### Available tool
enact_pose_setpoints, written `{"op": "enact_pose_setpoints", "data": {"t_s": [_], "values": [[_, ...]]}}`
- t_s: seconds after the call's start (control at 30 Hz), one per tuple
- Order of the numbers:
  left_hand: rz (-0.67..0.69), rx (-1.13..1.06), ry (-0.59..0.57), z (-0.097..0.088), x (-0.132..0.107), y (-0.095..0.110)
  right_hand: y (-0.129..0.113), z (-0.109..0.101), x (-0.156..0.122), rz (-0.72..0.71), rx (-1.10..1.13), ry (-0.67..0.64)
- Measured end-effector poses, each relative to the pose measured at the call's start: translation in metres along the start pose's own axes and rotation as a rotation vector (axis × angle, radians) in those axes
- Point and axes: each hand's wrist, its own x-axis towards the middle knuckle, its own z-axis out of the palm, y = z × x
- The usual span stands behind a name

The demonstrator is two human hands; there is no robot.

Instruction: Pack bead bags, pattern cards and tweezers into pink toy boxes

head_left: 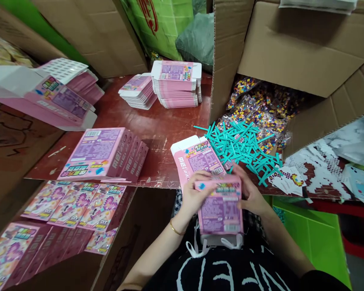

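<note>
Between my two hands, close to my body, is a pink printed box (pixel 220 214), its purple text panel facing up and slightly blurred. My left hand (pixel 197 192) grips its upper left side, thumb across the printed face. At the upper right edge my right hand (pixel 248 192) holds the box with fingers partly hidden behind it. Just beyond, an unfolded pink carton (pixel 197 159) lies on the table edge, partly covered by my left hand. A heap of teal plastic sticks (pixel 242 145) spreads to the right of it.
Bags of coloured beads (pixel 261 109) fill an open cardboard box (pixel 294 48). Flat carton stacks (pixel 177 87) stand at the back of the red table (pixel 118 117). Finished-looking pink boxes (pixel 94 153) sit left, more (pixel 60 206) below. Paper cards (pixel 286 180) and a green bin (pixel 312 234) are right.
</note>
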Motion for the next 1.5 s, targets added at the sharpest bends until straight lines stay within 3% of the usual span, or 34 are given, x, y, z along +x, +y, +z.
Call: {"op": "enact_pose_setpoints", "data": {"t_s": [0.1,0.13,0.23,0.3,0.33,0.37,0.47,0.5,0.53,0.57,0.67,0.73,0.83,0.97,1.03,1.07,1.17,1.2,1.23,1.3,1.37,1.43,1.5], "values": [[0.032,-0.142,0.404,-0.017,0.02,0.002,-0.012,-0.007,-0.008,0.105,0.101,-0.092],[0.02,-0.163,0.487,-0.022,0.027,0.001,-0.015,-0.01,-0.01,0.141,0.093,-0.123],[0.083,0.02,0.495,-0.032,0.04,0.003,-0.024,-0.015,-0.011,0.125,0.056,0.037],[0.261,0.285,0.358,-0.034,0.045,0.011,-0.031,-0.014,-0.008,0.075,0.071,0.176],[0.354,0.402,0.233,-0.034,0.047,0.017,-0.035,-0.013,-0.004,0.071,0.098,0.185],[0.418,0.484,0.066,-0.033,0.048,0.024,-0.038,-0.012,0.0,0.091,0.144,0.134],[0.434,0.48,-0.559,-0.029,0.048,0.041,-0.041,-0.015,0.025,0.23,0.279,-0.236],[0.4,0.443,-0.683,-0.028,0.048,0.043,-0.037,-0.02,0.038,0.251,0.26,-0.29],[0.346,0.412,-0.724,-0.027,0.047,0.043,-0.031,-0.029,0.054,0.243,0.181,-0.261],[0.274,0.391,-0.682,-0.026,0.047,0.041,-0.022,-0.041,0.072,0.207,0.035,-0.137],[0.01,0.379,-0.349,-0.024,0.049,0.032,0.015,-0.085,0.128,0.028,-0.583,0.46],[-0.11,0.376,-0.226,-0.023,0.051,0.027,0.04,-0.109,0.156,0.002,-0.695,0.537],[-0.207,0.338,-0.234,-0.02,0.051,0.019,0.061,-0.128,0.175,-0.02,-0.713,0.522],[-0.259,0.335,-0.272,-0.016,0.051,0.011,0.045,-0.122,0.167,-0.099,-0.721,0.641],[-0.279,0.328,-0.279,-0.012,0.052,0.009,0.024,-0.102,0.155,-0.161,-0.65,0.568],[-0.291,0.32,-0.279,-0.009,0.054,0.01,0.013,-0.089,0.15,-0.19,-0.598,0.443],[-0.294,0.306,-0.266,-0.005,0.062,0.014,-0.009,-0.056,0.144,-0.223,-0.452,-0.098],[-0.289,0.313,-0.249,-0.006,0.065,0.014,-0.011,-0.053,0.149,-0.212,-0.439,-0.185],[-0.289,0.335,-0.224,-0.009,0.069,0.013,-0.012,-0.056,0.159,-0.202,-0.447,-0.168],[-0.304,0.409,-0.143,-0.021,0.075,0.005,-0.008,-0.081,0.191,-0.171,-0.534,0.132],[-0.3,0.522,-0.046,-0.037,0.081,-0.008,0.0,-0.123,0.23,-0.094,-0.725,0.581],[-0.227,0.7,0.061,-0.051,0.084,-0.022,0.006,-0.167,0.265,0.076,-0.897,0.766],[-0.136,0.899,0.127,-0.06,0.085,-0.03,0.009,-0.199,0.288,0.19,-0.962,0.768]]}}
